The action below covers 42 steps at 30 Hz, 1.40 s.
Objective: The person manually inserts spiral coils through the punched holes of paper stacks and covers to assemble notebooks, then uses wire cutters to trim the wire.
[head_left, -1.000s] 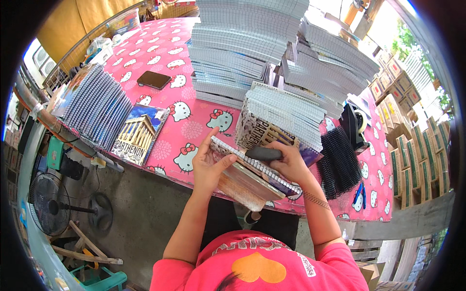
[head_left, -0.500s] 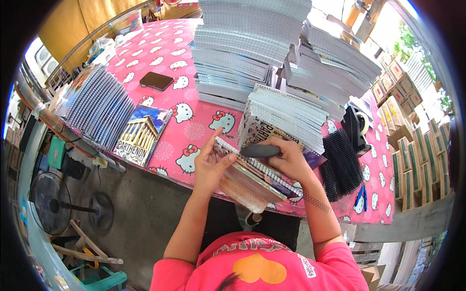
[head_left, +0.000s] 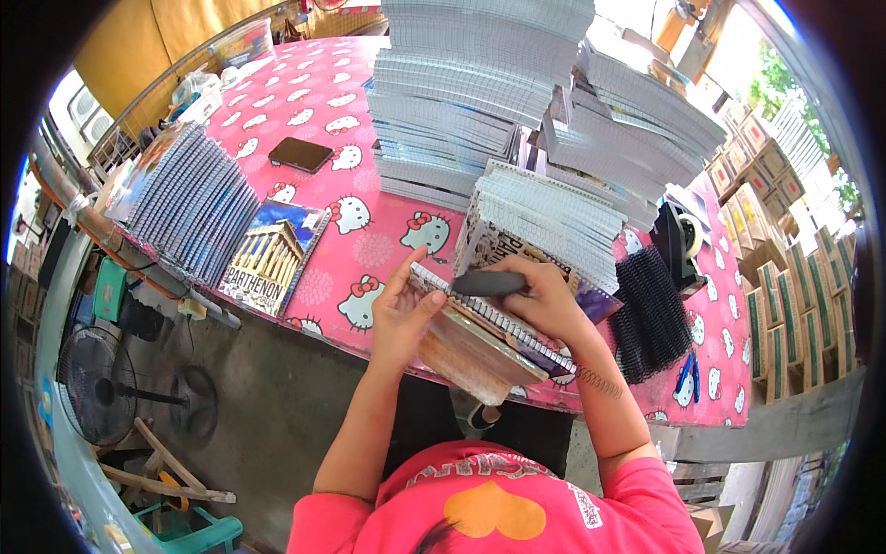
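Tblcloth (head_left: pixel 369 247) pink w/ cat print, tool (head_left: pixel 489 283) dk grey.

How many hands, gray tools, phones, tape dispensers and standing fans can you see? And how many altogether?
Bare hands: 2, the left hand and the right hand
Dark gray, rounded tool: 1
Dark, flat, rectangular phone: 1
Black tape dispenser with a pale roll: 1
Black standing fan with a round wire cage: 1
Total: 6

Dark phone (head_left: pixel 301 154) lay flat on pink-covered tabletop (head_left: pixel 316 284). Black tape dispenser (head_left: pixel 666 231) stood toward right edge. Black fan (head_left: pixel 97 388) stood on grey floor (head_left: pixel 277 406) at left, near wooden slats (head_left: pixel 175 485) and teal plastic object (head_left: pixel 214 532). Cardboard boxes (head_left: pixel 792 314) rose stacked at right. Yellow sheet (head_left: pixel 166 46) hung upper left.
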### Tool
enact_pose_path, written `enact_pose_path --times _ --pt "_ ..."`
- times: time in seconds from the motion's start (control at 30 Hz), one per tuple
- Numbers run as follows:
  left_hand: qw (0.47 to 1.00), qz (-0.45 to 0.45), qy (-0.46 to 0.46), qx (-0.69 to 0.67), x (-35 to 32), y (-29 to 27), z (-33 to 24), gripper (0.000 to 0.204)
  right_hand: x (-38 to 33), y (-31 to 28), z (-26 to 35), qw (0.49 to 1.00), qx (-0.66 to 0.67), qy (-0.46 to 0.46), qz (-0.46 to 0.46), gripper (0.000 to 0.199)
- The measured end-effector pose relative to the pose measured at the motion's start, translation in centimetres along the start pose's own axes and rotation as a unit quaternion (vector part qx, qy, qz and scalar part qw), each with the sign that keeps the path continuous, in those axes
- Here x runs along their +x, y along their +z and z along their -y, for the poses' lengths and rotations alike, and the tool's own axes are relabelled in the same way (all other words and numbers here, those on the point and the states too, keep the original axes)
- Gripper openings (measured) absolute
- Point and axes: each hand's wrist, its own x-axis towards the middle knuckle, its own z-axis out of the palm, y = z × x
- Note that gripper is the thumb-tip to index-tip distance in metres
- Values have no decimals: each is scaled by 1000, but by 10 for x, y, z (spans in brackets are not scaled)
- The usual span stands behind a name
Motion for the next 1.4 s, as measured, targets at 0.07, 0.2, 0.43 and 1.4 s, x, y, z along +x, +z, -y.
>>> enact_pose_path --times 0.07,0.2,0.43,1.4 --pt "1000 5 -2 -5 2 1 0 62 1 -7 5 995 -95 16 -38 34" --pt "1000 1 5 -1 1 -5 4 60 4 11 9 999 -44 -25 -20 29" --pt "999 -11 24 19 1 -6 6 56 7 10 12 998 51 -14 -20 25" --pt "996 77 29 39 8 -19 -2 28 17 -28 32 994 -5 -82 72 41"
